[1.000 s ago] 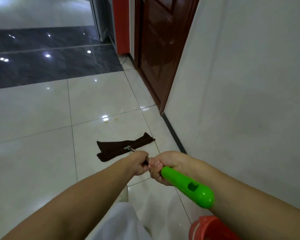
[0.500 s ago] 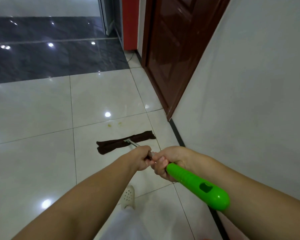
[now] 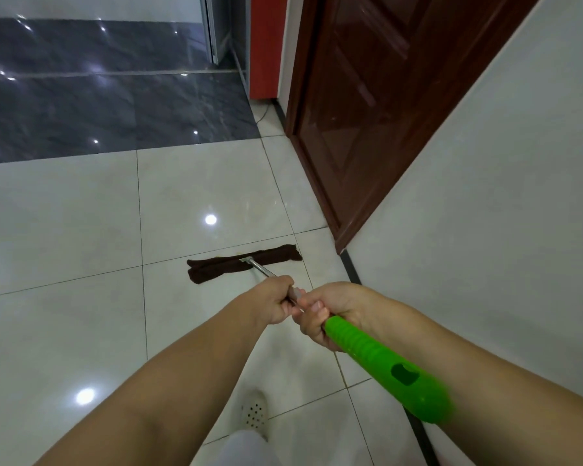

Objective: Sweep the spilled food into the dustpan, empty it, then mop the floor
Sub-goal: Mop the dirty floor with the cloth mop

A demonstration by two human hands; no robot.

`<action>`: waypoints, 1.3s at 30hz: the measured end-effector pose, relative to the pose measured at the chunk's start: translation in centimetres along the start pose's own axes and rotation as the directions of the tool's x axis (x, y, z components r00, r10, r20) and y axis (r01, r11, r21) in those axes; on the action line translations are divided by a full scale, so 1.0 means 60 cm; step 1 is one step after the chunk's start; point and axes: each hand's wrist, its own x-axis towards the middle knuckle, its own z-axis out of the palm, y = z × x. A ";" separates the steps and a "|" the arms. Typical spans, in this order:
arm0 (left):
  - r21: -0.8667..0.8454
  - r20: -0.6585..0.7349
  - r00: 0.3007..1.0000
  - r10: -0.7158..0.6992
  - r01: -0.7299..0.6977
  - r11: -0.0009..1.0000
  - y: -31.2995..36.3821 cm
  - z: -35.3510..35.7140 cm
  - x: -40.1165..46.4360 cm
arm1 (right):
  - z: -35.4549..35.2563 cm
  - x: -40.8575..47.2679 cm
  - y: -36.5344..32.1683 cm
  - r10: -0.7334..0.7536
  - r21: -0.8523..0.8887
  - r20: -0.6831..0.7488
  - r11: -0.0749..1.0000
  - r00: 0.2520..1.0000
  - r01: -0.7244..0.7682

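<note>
- Two hands grip one mop: its dark brown cloth head [image 3: 243, 263] lies flat on the pale tiled floor [image 3: 64, 230], stretched across a grout line, near the foot of the brown wooden door [image 3: 377, 105].
- The metal shaft [image 3: 261, 270] rises from the middle of the cloth toward the person.
- The left hand [image 3: 276, 302] has its fingers curled tight round the shaft.
- The right hand [image 3: 327, 312], just behind and touching it, is clamped round the top of the green handle [image 3: 384, 366].
- A white perforated shoe [image 3: 254, 410] stands on the tiles below the arms.
- A white wall [image 3: 485, 196] runs along the right.
</note>
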 end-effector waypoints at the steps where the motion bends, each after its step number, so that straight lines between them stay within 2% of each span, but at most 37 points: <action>1: -0.004 -0.006 1.000 -0.003 0.003 1.000 0.012 -0.001 0.009 | 0.006 0.006 -0.011 -0.002 0.007 0.001 1.000 1.000 0.002; 11: -0.050 -0.003 0.999 -0.040 0.040 0.998 0.087 -0.002 0.079 | 0.031 0.059 -0.081 -0.038 0.063 0.002 0.997 0.999 0.038; 14: -0.026 -0.020 0.999 -0.038 0.038 0.999 0.100 -0.005 0.091 | 0.038 0.080 -0.091 -0.077 0.037 -0.011 0.996 0.997 0.078; 19: -0.027 -0.051 0.998 -0.025 0.023 0.999 0.102 0.000 0.103 | 0.030 0.092 -0.099 -0.052 0.001 0.015 0.999 0.999 0.052; 26: -0.061 -0.072 0.993 -0.092 0.088 0.994 0.045 0.053 0.098 | -0.058 0.079 -0.065 -0.092 0.035 0.026 0.995 0.995 0.091; 32: 0.137 -0.105 0.994 -0.007 0.022 0.990 -0.051 0.128 0.077 | -0.184 0.057 -0.025 -0.101 -0.041 0.054 0.994 0.993 0.103; 39: 0.123 -0.070 0.996 -0.047 0.055 0.991 -0.162 0.220 0.045 | -0.320 -0.014 0.018 -0.045 -0.010 0.150 0.999 0.988 0.048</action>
